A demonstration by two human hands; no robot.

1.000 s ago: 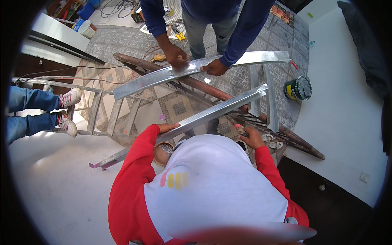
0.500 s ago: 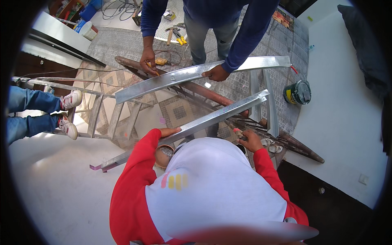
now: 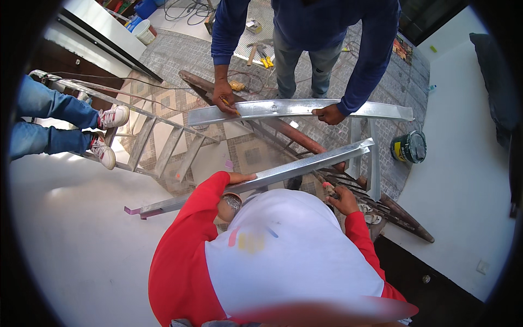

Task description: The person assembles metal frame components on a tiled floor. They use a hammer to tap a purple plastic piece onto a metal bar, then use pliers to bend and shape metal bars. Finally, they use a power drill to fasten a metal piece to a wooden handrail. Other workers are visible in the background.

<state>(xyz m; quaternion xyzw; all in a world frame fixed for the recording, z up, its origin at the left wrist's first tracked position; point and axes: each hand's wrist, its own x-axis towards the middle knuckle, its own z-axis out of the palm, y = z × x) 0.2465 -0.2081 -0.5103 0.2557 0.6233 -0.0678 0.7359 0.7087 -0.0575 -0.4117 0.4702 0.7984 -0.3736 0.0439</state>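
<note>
My left hand (image 3: 242, 177) is closed on the upper side of a long silvery metal channel (image 3: 305, 165), which lies slanted in front of my body. The lower left end of that channel passes beyond my red sleeve. My right hand (image 3: 344, 200), to the right of my white shirt, is closed round a small tool with a red end (image 3: 328, 187); its exact kind I cannot make out. Across from me, a person in blue sleeves steadies a second, slightly bowed metal channel (image 3: 294, 107) and holds an orange pencil (image 3: 226, 102) against its left part.
A rusty metal ladder (image 3: 297, 136) runs slantwise under the channels. At left another person's legs (image 3: 60, 125) rest by a pale stepladder (image 3: 144, 144). A dark bucket (image 3: 408, 147) stands at right. A hammer (image 3: 251, 54) and yellow-handled pliers (image 3: 266, 60) lie beyond.
The whole view has turned slightly, shifting the scene rightward. Both hands keep their holds. The other person's channel now appears more level, with the pencil still at its left part.
</note>
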